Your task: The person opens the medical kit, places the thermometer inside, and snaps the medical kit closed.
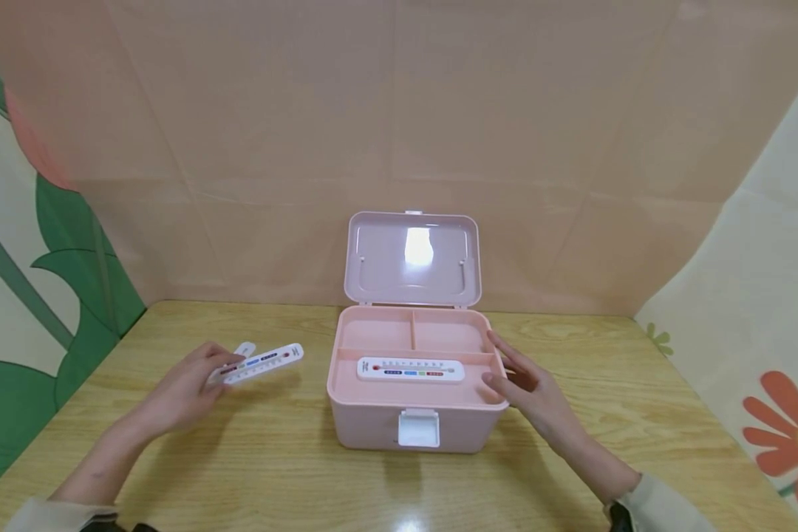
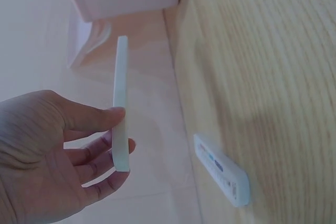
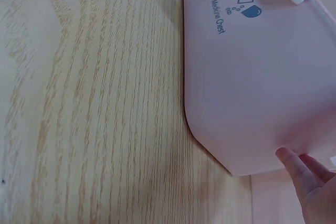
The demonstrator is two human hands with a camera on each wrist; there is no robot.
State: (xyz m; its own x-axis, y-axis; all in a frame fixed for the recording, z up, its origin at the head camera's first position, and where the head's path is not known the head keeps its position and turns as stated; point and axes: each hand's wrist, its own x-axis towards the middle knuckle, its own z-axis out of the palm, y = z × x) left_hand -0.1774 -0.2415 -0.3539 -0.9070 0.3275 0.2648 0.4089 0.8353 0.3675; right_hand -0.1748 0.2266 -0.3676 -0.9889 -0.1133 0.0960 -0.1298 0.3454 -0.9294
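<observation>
A pink lidded medicine chest [image 1: 366, 428] stands on the table, its lid raised. In its tray's front compartment lies a white strip thermometer [image 1: 411, 369]. To the left of the chest, my left hand [image 1: 193, 384] pinches a second thermometer [image 1: 266, 363] between thumb and fingers, above the table; the left wrist view shows this thermometer [image 2: 121, 77] edge-on. A third thermometer [image 2: 223, 171] lies on the tabletop, mostly hidden behind the hand in the head view. My right hand [image 1: 539, 395] rests at the chest's right side, thumb over the rim, and fingertips [image 3: 286, 155] touch the outer wall.
The pink lid [image 1: 412, 258] leans back at the rear of the chest, and a white latch [image 1: 419, 428] hangs on its front. Two compartments [image 1: 375, 329] form the back of the tray. A wooden table [image 1: 292, 473] lies beneath, with a plain cloth [image 1: 273, 148] behind.
</observation>
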